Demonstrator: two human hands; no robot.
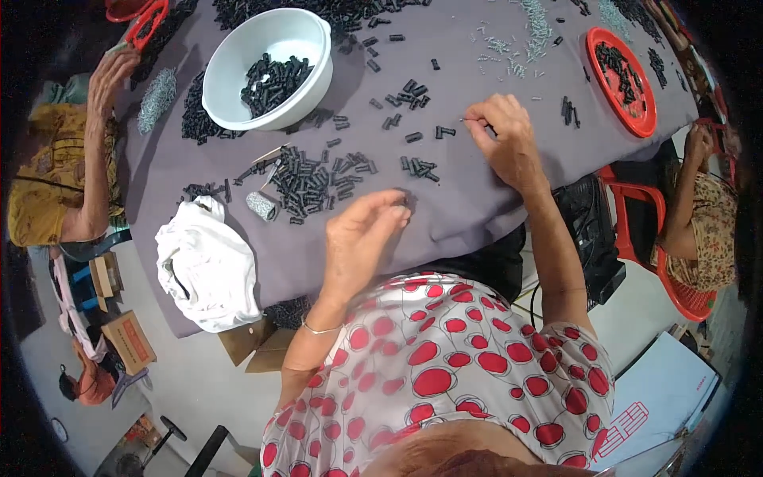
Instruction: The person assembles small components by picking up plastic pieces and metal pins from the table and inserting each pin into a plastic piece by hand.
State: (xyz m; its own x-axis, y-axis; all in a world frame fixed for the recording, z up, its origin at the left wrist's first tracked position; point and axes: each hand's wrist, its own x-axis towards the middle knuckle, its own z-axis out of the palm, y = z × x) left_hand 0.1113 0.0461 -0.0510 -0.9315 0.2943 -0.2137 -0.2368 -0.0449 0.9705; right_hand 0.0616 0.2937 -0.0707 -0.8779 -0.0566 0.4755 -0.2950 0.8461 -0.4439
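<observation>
My left hand (pixel 358 242) is closed in a pinch over the near part of the table, a small black plastic part (pixel 404 199) at its fingertips. To its right and farther off, my right hand (pixel 506 143) pinches a small thin piece (pixel 463 120) that looks like a screw. Just left of that hand lies a pair of loose black parts (pixel 445 132). Beyond my left hand spreads a heap of similar black parts (pixel 302 179). A small cluster of black parts (pixel 419 168) rests between the hands.
A white bowl (pixel 306 107) holding black parts stands far left. Near it lie a white cloth (pixel 203 262) and a speckled grey roll (pixel 261 207). Silver screws (pixel 538 32) are scattered at the back; a red tray (pixel 650 119) sits right. Other people work at both sides.
</observation>
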